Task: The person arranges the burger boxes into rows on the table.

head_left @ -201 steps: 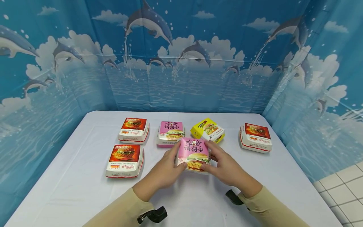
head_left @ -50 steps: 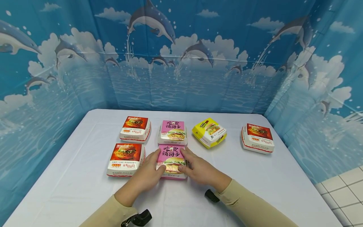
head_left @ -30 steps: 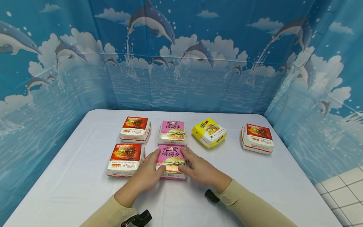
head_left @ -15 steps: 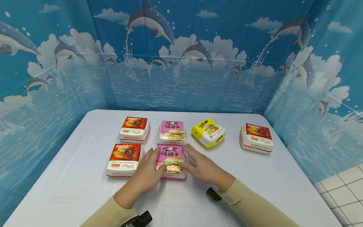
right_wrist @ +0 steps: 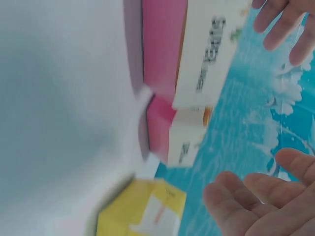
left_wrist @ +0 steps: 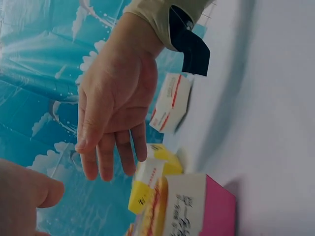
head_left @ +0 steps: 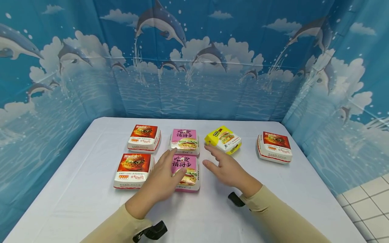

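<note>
Between my left grip (head_left: 162,184) and right grip (head_left: 227,168), both released, sits the front pink box (head_left: 191,179); ahead, the rear pink box (head_left: 184,140); past the right, a yellow box (head_left: 223,139); leftward, a red-topped box (head_left: 133,170).

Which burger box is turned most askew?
The yellow box, the only yellow one: it sits diagonally, while the pink boxes and red boxes lie nearer square to the table.

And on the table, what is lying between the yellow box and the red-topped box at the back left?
The back pink box lies between the yellow box and the red-topped box; the head view shows it.
</note>
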`<state>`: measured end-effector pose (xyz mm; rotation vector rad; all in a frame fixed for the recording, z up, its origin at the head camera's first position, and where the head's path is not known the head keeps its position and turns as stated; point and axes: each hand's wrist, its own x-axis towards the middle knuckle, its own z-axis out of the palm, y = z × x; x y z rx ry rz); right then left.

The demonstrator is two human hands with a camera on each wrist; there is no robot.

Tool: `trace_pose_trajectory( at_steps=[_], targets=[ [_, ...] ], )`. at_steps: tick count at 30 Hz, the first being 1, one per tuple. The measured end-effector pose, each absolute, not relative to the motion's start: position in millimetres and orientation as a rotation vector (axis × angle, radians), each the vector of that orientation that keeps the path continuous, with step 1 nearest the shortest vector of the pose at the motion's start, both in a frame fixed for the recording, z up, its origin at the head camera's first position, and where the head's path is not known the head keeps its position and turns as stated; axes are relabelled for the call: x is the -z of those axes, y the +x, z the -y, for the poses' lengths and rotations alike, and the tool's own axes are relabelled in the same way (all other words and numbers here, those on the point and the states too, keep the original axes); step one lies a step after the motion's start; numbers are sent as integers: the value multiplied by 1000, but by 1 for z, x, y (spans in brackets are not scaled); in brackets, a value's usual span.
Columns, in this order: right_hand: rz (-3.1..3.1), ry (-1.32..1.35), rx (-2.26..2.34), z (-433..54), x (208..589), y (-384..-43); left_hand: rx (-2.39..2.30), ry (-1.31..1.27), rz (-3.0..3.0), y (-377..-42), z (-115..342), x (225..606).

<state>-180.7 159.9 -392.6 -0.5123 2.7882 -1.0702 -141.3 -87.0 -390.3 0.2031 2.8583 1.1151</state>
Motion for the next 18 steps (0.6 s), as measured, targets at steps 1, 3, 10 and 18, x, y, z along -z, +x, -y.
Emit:
trace_pose_trajectory(
  at_steps=[1,3,10,18],
  targets=[
    [-2802,-504,1073,-163,391,-182,-1129,206,-2845,-142,85,387],
    [-2827,-481,1075,-170,388,-185,-1154,218,-2826,-142,80,382],
    [-2883,-395,1047,-191,379,-196,-1210,256,-2780,-150,60,364],
    [-2943,-392,971,-212,372,-215,-1180,315,-2753,-164,34,345]
  ],
)
